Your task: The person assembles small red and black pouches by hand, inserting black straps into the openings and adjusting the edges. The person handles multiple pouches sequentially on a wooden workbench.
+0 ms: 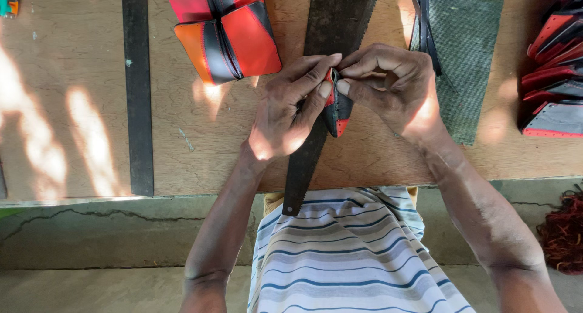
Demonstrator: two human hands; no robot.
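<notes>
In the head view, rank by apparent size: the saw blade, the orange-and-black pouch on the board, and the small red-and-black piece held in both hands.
1. Saw blade, largest, though its far end is cut off by the frame.
2. Orange-and-black pouch.
3. Small red-and-black piece, pinched by left hand and right hand, partly hidden.

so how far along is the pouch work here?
Done, by the look of it: red-orange-black pouches lie at the top of the wooden board, with more stacked at the right edge. In hand: both hands, left and right, pinch a small red-black piece over the saw blade. Left: green mesh sheet lies untouched.
</notes>
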